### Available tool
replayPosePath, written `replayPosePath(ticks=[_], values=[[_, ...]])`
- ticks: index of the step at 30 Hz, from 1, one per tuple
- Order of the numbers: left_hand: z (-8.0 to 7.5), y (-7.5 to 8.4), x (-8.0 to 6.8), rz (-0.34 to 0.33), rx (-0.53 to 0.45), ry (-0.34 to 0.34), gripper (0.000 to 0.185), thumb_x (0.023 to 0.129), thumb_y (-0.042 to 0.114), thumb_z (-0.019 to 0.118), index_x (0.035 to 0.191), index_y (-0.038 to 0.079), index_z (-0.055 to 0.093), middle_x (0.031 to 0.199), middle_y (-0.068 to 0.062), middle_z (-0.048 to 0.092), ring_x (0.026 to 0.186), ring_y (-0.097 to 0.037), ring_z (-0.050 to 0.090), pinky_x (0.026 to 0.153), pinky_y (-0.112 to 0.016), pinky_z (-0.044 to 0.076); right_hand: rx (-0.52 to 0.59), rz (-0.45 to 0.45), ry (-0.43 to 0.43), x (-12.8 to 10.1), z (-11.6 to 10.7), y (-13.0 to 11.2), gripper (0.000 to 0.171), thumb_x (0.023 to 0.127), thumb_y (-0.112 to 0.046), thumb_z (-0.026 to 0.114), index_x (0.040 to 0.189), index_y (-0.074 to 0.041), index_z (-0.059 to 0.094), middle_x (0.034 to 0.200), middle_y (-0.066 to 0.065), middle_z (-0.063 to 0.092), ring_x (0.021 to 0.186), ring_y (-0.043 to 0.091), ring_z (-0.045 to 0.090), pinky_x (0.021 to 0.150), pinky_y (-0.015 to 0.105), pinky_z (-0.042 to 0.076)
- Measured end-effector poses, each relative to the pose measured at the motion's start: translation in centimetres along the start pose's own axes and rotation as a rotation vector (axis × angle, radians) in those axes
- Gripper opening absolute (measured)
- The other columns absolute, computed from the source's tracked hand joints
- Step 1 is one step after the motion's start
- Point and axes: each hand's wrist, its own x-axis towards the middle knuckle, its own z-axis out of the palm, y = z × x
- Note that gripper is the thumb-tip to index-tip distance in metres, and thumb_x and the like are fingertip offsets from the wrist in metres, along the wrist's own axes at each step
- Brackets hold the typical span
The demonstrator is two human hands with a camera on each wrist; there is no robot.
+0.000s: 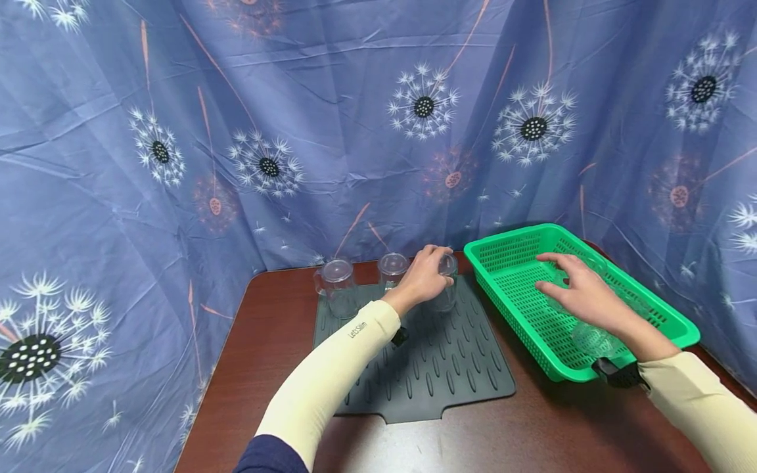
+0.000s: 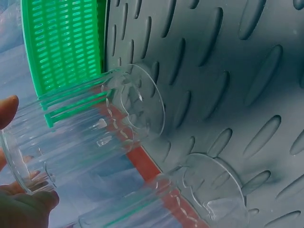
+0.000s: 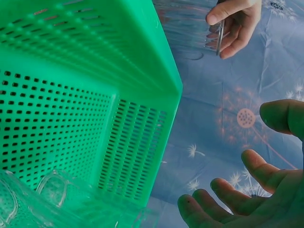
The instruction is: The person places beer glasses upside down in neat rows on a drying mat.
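My left hand (image 1: 421,279) grips the top end of a clear glass mug (image 1: 445,299) on the right of a row. In the left wrist view, thumb and fingers lie around one end of this mug (image 2: 80,133); its other end is at the dark drying mat. Two more clear mugs, one on the left (image 1: 342,292) and one in the middle (image 1: 393,264), stand at the mat's back edge. Over the green basket (image 1: 503,325), my right hand (image 1: 582,295) has its fingers spread and holds nothing. Clear glassware (image 3: 52,190) lies in the basket, partly hidden by that hand.
The dark ridged drying mat (image 1: 414,387) lies on a brown wooden table (image 1: 248,368), with the basket to its right. A blue curtain (image 1: 331,131) with dandelion prints hangs close behind the table and along its sides.
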Motion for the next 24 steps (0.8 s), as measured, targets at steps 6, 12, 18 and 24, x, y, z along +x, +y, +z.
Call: replayPosePath(ticks=[6, 12, 18, 24], values=[[0.4, 0.0, 0.2, 0.005, -0.016, 0.0, 0.059, 0.095, 0.024, 0.07, 0.149, 0.027, 0.047, 0.153, 0.0, 0.04, 0.14, -0.022, 0.041, 0.105, -0.042, 0.046, -0.019, 0.006, 0.003, 0.0, -0.4, 0.5, 0.06, 0.102, -0.04, 0.058, 0.149, -0.007, 0.042, 0.151, 0.028, 0.037, 0.115, 0.045, 0.05, 0.083, 0.058, 0.044], [0.7, -0.2, 0.4, 0.009, -0.03, -0.001, 0.058, 0.095, 0.024, 0.07, 0.149, 0.026, 0.047, 0.154, -0.002, 0.039, 0.141, -0.022, 0.039, 0.107, -0.042, 0.045, -0.029, 0.017, 0.011, 0.1, -0.9, 0.9, 0.061, 0.102, -0.04, 0.059, 0.149, -0.006, 0.042, 0.15, 0.028, 0.038, 0.113, 0.045, 0.052, 0.082, 0.059, 0.044], [0.8, -0.4, 0.6, 0.007, -0.015, -0.016, 0.058, 0.097, 0.025, 0.068, 0.15, 0.026, 0.045, 0.155, -0.003, 0.038, 0.142, -0.023, 0.038, 0.108, -0.043, 0.045, -0.016, 0.037, -0.007, -0.1, -1.4, 1.3, 0.063, 0.103, -0.041, 0.056, 0.151, -0.005, 0.039, 0.155, 0.029, 0.032, 0.122, 0.049, 0.047, 0.086, 0.063, 0.042], [0.8, -0.2, 0.8, 0.001, 0.019, -0.042, 0.059, 0.098, 0.027, 0.066, 0.152, 0.027, 0.043, 0.16, -0.005, 0.032, 0.149, -0.025, 0.03, 0.11, -0.045, 0.043, -0.015, 0.035, 0.002, -0.2, -2.1, 2.1, 0.061, 0.103, -0.038, 0.056, 0.15, -0.004, 0.039, 0.156, 0.032, 0.029, 0.133, 0.054, 0.037, 0.089, 0.067, 0.039]])
